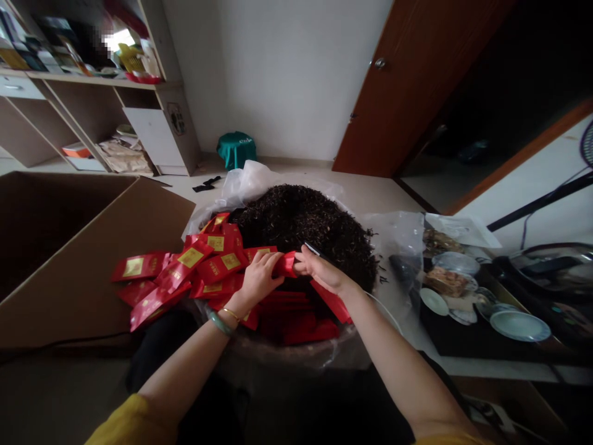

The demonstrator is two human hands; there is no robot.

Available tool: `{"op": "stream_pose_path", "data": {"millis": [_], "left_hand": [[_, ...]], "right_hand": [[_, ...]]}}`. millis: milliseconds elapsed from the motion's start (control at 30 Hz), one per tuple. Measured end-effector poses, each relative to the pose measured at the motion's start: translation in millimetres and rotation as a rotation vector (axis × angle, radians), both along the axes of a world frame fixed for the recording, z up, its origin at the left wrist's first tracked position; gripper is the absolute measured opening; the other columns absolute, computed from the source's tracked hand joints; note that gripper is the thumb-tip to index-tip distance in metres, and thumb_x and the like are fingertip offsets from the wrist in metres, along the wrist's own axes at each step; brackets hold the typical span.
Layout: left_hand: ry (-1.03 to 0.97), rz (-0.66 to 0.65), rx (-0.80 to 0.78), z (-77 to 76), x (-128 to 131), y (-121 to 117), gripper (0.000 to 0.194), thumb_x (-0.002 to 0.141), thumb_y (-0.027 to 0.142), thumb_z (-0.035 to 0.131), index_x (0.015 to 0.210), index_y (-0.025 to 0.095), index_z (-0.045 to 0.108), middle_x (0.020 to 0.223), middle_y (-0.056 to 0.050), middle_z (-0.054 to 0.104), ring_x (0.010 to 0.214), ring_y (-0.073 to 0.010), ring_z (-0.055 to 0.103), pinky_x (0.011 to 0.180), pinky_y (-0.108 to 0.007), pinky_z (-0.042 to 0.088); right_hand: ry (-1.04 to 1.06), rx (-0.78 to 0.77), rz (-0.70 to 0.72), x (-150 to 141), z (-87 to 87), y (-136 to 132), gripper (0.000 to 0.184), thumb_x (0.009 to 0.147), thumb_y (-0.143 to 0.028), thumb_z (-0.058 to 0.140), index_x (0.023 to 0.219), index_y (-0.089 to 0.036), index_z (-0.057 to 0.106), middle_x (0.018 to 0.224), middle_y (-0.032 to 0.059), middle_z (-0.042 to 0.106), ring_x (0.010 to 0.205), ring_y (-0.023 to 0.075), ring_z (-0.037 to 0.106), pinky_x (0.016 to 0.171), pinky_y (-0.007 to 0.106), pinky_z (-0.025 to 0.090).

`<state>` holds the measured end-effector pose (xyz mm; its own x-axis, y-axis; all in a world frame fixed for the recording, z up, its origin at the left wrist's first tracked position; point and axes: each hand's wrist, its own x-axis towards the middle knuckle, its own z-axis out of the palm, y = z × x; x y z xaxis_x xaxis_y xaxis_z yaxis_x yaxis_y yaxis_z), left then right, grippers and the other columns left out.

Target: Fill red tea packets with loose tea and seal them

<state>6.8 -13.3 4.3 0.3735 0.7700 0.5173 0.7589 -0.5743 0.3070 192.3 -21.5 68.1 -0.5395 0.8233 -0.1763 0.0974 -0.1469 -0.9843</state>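
My left hand (260,278), with a gold bangle and a green bangle at its wrist, is closed around a small red packet (288,264). The fingertips of my right hand (323,272) close on the packet's right end. A thin dark thing with a pale edge (315,250) shows just beyond my right hand; whether that hand holds it I cannot tell. Both hands are above a basket lined with clear plastic (296,352). Dark, dry tea leaves (301,213) are heaped at its far side. Flat red packets (291,315) lie in the near part.
Filled-looking red packets with gold labels (215,266) pile over the basket's left rim. A large cardboard box (106,259) stands at left. On the right, a low table carries small bowls (519,324) and plastic bags. A teal-covered bin (236,149) is near the wall.
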Motion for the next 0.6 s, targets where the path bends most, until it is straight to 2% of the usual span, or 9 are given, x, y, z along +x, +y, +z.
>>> {"op": "stream_pose_path", "data": {"millis": [100,200,333,400,467,533,600], "left_hand": [[0.012,-0.004,0.017,-2.1,-1,0,0.053,0.069,0.023,0.068,0.12,0.017,0.055,0.112,-0.01,0.064,0.104,-0.0281,0.055,0.091,-0.041,0.047],[0.011,-0.013,0.033,-4.0,-1,1,0.05,0.071,0.024,0.066,0.12,0.017,0.055,0.111,-0.01,0.064,0.103,-0.0277,0.055,0.09,-0.041,0.048],[-0.011,0.005,0.029,-2.9,0,1,0.047,0.07,0.023,0.067,0.116,0.017,0.057,0.109,-0.01,0.065,0.101,-0.0268,0.057,0.09,-0.04,0.048],[-0.04,0.017,0.024,-1.5,-1,1,0.046,0.07,0.024,0.068,0.115,0.017,0.058,0.108,-0.009,0.066,0.101,-0.0264,0.057,0.091,-0.04,0.047],[-0.084,0.026,0.019,-0.1,-1,2,0.045,0.07,0.024,0.068,0.114,0.017,0.058,0.108,-0.009,0.066,0.101,-0.0259,0.058,0.091,-0.039,0.048],[-0.128,0.032,0.018,0.7,-1,2,0.044,0.07,0.024,0.068,0.112,0.017,0.058,0.108,-0.009,0.066,0.101,-0.0252,0.058,0.09,-0.038,0.048],[-0.16,0.037,0.022,1.1,0,2,0.041,0.07,0.023,0.068,0.11,0.017,0.059,0.105,-0.009,0.067,0.098,-0.0246,0.059,0.088,-0.038,0.049]], "right_hand": [[0.041,-0.058,0.034,-2,0.7,-2,0.076,0.082,-0.074,0.027,0.105,-0.014,0.067,0.091,0.0095,0.073,0.108,0.0263,0.06,0.106,0.048,0.029],[0.043,-0.049,-0.008,-4,1.3,-4,0.07,0.082,-0.073,0.033,0.103,-0.017,0.068,0.099,0.0093,0.072,0.118,0.0271,0.054,0.11,0.05,0.021],[0.04,-0.037,-0.065,-1,2.0,-2,0.069,0.081,-0.072,0.036,0.105,-0.016,0.068,0.102,0.0124,0.072,0.125,0.0281,0.047,0.11,0.051,0.019],[0.049,-0.042,-0.122,4,1.8,2,0.068,0.081,-0.071,0.038,0.106,-0.015,0.067,0.099,0.0131,0.072,0.118,0.0276,0.053,0.109,0.05,0.024],[0.076,-0.045,-0.227,11,-1.3,8,0.066,0.083,-0.069,0.035,0.104,-0.015,0.067,0.092,0.0121,0.073,0.103,0.0258,0.063,0.102,0.048,0.035],[0.06,-0.021,-0.367,18,-10.2,15,0.061,0.086,-0.065,0.032,0.099,-0.017,0.067,0.081,0.0101,0.073,0.084,0.0232,0.068,0.09,0.046,0.047],[-0.081,0.048,-0.454,23,-25.4,21,0.048,0.087,-0.057,0.039,0.093,-0.018,0.067,0.076,0.0081,0.072,0.073,0.0215,0.068,0.077,0.042,0.053]]}}
